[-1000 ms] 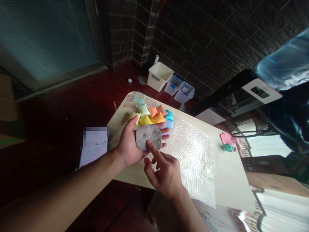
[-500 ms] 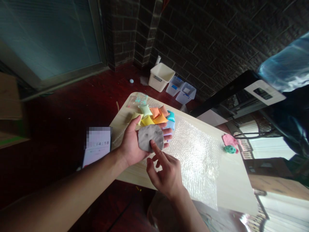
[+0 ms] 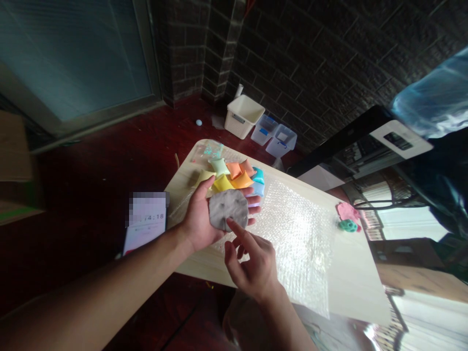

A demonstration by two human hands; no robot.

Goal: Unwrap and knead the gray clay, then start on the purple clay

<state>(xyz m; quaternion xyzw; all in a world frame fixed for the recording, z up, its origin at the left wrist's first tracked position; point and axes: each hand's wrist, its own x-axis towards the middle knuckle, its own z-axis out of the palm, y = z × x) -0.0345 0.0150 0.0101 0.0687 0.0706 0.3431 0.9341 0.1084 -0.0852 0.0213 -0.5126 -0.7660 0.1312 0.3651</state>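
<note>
On the spread palm of my left hand (image 3: 197, 219) rests a flattened, roundish disc of grey clay (image 3: 226, 204), with shallow dents in its surface and an uneven rim. My left thumb stands out at its left side, and the fingertips show past its right side. The index fingertip of my right hand (image 3: 254, 263) touches the lower part of the disc. Its thumb is held apart and the other fingers are loosely bent, with nothing held in them. Beyond the disc lie several pillow-shaped packets, among them a yellow packet (image 3: 223, 183) and an orange packet (image 3: 242, 180).
Bubble wrap (image 3: 296, 234) covers much of the wooden table (image 3: 354, 273). Pink clay (image 3: 347, 211) and green clay (image 3: 348, 225) lie at its right end. A phone (image 3: 146, 224) showing a timer is at the left. Storage bins (image 3: 243, 117) stand on the floor behind.
My right index fingertip has shifted slightly down toward the disc's lower edge, and dents show more plainly in the clay. My left hand has stayed almost still.
</note>
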